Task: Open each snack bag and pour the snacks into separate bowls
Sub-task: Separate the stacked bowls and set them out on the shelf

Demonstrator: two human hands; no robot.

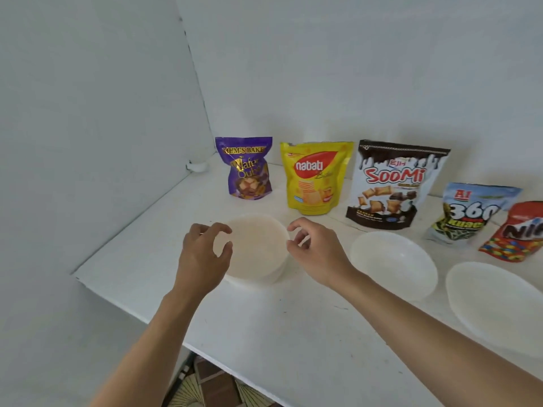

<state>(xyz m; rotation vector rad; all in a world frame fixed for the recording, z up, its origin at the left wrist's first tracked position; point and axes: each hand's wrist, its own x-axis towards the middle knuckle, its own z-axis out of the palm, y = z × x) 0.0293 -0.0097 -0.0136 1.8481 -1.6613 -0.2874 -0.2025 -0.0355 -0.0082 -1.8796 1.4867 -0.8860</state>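
Note:
Several snack bags stand sealed along the back wall: a purple wafer bag (246,168), a yellow Nabati bag (314,177), a brown-and-white Soomi bag (390,186), a blue 360 bag (467,214) and a red bag (517,239) cut off by the right edge. A stack of white bowls (258,248) sits in front of the purple and yellow bags. My left hand (202,254) is at the stack's left rim and my right hand (311,251) at its right rim, fingers loosely curved. Neither hand clearly grips it.
Two single white bowls, one (393,262) in front of the Soomi bag and one (496,301) further right, lie on the white table (264,318). The table's left edge and front corner are close to my left arm. A wall closes the left side.

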